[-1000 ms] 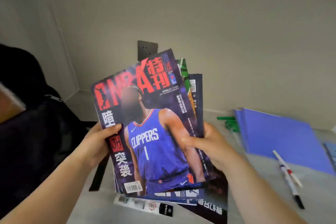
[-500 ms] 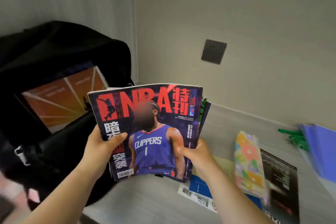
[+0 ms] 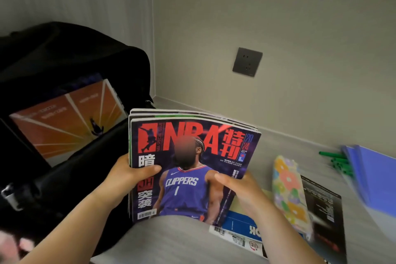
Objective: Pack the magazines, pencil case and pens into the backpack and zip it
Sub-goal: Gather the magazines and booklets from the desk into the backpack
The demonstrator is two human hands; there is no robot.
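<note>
A: Head view, hands?
B: The mag stack (image 3: 192, 156) is gripped from both sides. The left hand (image 3: 130, 174) is curled round the spine edge at 9 o'clock, thumb laid on the cover. The right hand (image 3: 240, 186) is curled round the opp. edge at 3 o'clock, thumb on top. The stack is held squared and tilted up, prob. so it can be slid edge-first into the bag.
A: Bag?
B: The backpack (image 3: 75, 49) is seen at 10 o'clock of the stack, main compartment gaping. An orange mag (image 3: 64, 122) is already lodged inside. Zip not yet done.
A: Other items?
B: A floral pencil case (image 3: 289, 188) is laid on the table (image 3: 171, 240) at 3 o'clock, partly over a black mag (image 3: 323, 210). Green pens (image 3: 336, 161) are seen at 2 o'clock, beside blue folders (image 3: 375, 173). A blue book (image 3: 242, 227) is partly hidden under the right wrist.
A: Obstructions?
B: Nothing is seen btw. stack and opening. The orange mag could be snagged on entry, est. only.
</note>
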